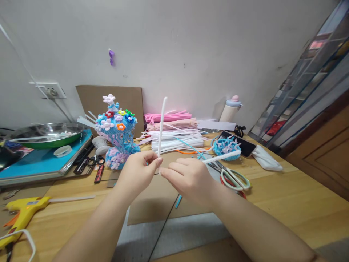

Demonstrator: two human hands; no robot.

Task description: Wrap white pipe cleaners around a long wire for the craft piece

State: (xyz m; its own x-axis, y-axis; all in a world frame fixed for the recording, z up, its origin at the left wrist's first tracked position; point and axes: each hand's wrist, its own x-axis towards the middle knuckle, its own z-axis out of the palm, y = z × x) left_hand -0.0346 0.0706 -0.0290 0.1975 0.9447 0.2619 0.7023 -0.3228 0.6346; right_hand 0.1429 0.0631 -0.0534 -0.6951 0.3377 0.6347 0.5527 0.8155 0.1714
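Note:
My left hand [140, 171] pinches a white pipe cleaner [162, 125] between thumb and fingertips, and its length stands almost straight up. Fingertips of my right hand [188, 174] come close beside the left thumb, with the fingers curled. A white fuzzy stem [225, 156] sticks out rightward from behind my right hand; whether it is the same pipe cleaner is hidden by the hands. Below both hands lies a cardboard sheet [152, 203] with a short blue strip [178, 201] on it. Scissors with pale green handles [237, 179] lie just right of my right hand.
Bundles of pink pipe cleaners [169, 117] and white ones [180, 142] lie behind the hands. A blue flower-covered craft piece [117, 127] stands left. A yellow glue gun [27, 211], a metal pan [46, 131], a phone [242, 144] and a bottle [230, 109] surround the workspace.

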